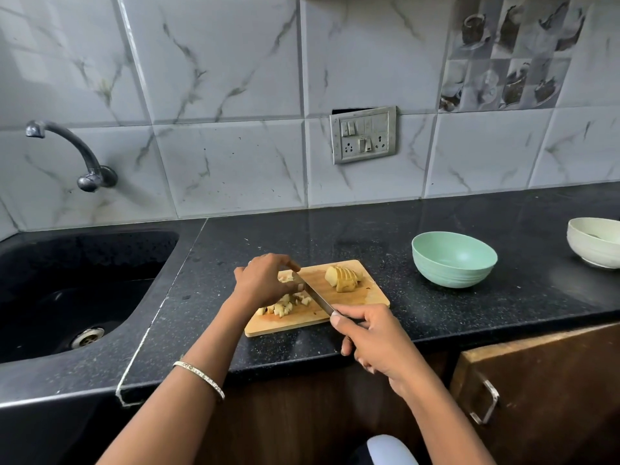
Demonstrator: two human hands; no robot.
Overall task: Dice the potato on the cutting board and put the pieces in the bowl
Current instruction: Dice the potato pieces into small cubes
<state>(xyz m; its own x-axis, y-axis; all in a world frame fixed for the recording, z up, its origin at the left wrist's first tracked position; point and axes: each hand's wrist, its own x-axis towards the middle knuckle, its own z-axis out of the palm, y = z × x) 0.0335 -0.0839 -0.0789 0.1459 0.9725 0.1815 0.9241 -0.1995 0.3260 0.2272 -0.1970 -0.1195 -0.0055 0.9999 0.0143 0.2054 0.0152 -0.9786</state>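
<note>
The potato is all on the cutting board (365,295), in two lots: a heap of diced pieces (285,305) at the near left and a sliced half (344,278) lying untouched at the far right corner. My left hand (265,280) is arched over the strips (287,278) being cut, fingers curled down and pinning them, though the palm hides most of what it holds. My right hand (372,333) is closed round the handle of the knife (315,295), forefinger stretched towards the blade, which runs slantwise across the board with its tip right against the left fingertips. That closeness is my first worry: if the strips roll or the left fingers uncurl, the edge meets a finger. The second is the board, whose near edge lies close to the front of the counter (469,313); a hard downward chop could skid it or flick dice onto the stone, or off towards the sink (77,280). The green bowl (454,260) stands well apart to the right and looks empty, so the whole transfer remains, and carrying loose dice across that gap invites spills. A white bowl (593,241) further right could be taken for the target by mistake.
</note>
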